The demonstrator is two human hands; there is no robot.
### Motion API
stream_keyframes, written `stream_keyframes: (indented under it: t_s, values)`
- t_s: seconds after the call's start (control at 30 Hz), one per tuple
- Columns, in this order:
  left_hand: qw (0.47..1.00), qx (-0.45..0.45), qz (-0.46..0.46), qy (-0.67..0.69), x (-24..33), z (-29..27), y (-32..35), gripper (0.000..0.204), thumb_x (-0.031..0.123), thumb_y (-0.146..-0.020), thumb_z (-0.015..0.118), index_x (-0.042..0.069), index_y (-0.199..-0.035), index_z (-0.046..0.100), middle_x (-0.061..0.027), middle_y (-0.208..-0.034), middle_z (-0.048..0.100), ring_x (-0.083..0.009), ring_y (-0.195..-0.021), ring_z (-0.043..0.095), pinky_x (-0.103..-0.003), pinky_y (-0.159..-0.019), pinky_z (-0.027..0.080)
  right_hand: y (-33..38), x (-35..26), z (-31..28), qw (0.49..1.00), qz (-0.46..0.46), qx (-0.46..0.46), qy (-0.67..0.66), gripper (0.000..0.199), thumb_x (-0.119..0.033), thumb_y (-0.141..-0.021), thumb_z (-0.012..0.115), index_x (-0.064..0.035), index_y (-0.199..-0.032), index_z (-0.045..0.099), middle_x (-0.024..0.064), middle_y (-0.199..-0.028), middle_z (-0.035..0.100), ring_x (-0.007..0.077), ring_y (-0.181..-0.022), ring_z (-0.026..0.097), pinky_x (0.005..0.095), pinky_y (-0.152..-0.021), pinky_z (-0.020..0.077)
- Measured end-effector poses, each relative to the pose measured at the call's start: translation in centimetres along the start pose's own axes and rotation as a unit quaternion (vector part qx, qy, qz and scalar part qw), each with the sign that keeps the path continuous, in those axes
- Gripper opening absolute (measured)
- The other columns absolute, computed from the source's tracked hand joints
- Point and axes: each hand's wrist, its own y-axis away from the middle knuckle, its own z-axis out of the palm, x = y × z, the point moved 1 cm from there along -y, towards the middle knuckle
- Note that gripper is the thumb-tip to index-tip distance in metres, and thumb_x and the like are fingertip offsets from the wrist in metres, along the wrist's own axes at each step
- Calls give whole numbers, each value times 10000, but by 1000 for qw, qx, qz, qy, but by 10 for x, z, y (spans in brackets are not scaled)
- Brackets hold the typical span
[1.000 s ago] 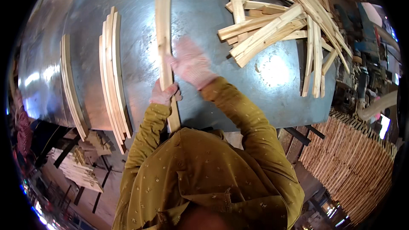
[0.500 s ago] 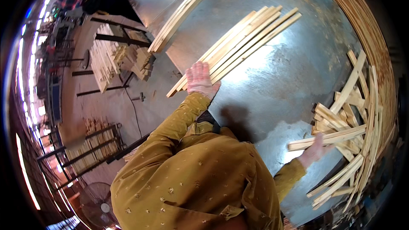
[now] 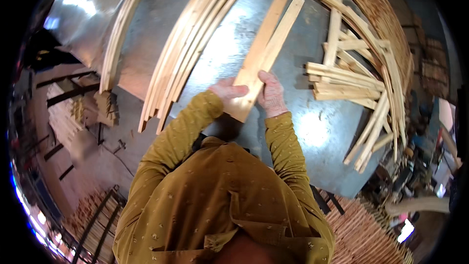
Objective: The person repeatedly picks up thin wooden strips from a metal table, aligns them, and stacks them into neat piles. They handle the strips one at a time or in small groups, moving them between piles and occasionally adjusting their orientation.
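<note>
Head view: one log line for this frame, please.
left hand: holding slat pair near end | right hand: same pair, right edge | surface: metal table | left: slat row | right: loose slat pile

Pale tan wooden slats (image 3: 264,54) are lying on a dull grey, glare-streaked metal table (image 3: 215,63), as are lighter cream strips (image 3: 185,54) at ten o'clock and a blond offcut pile (image 3: 351,83) at three o'clock. Mustard-yellow sleeves (image 3: 185,132) with tiny pale flecks are showing at six o'clock.

Pale matt wooden slats (image 3: 266,49) on glossy sheet-metal table (image 3: 220,58).
</note>
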Motion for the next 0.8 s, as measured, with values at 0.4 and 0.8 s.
stream_keyframes:
  t_s: [0.4, 0.8]
  values:
    - [937, 126, 96, -310, -11, -41, 14, 683, 192, -828, 685, 31, -1435, 416, -119, -1024, 649, -192, -818, 618, -328, -723, 524, -3, 12, 30, 530, -177, -82, 826, 383, -380, -974, 528, -171, -1285, 604, 147, -1236, 646, 340, -941, 675, 415, -821, 556]
    - [567, 459, 168, -663, -16, -45, 79, 580, 296, -717, 767, 49, -1213, 600, -214, -1220, 569, -415, -1083, 573, -531, -931, 461, -263, -309, -7, 164, -229, 227, 932, 650, -279, -869, 621, -115, -1449, 379, 130, -1333, 542, 299, -1291, 490, 510, -1088, 347]
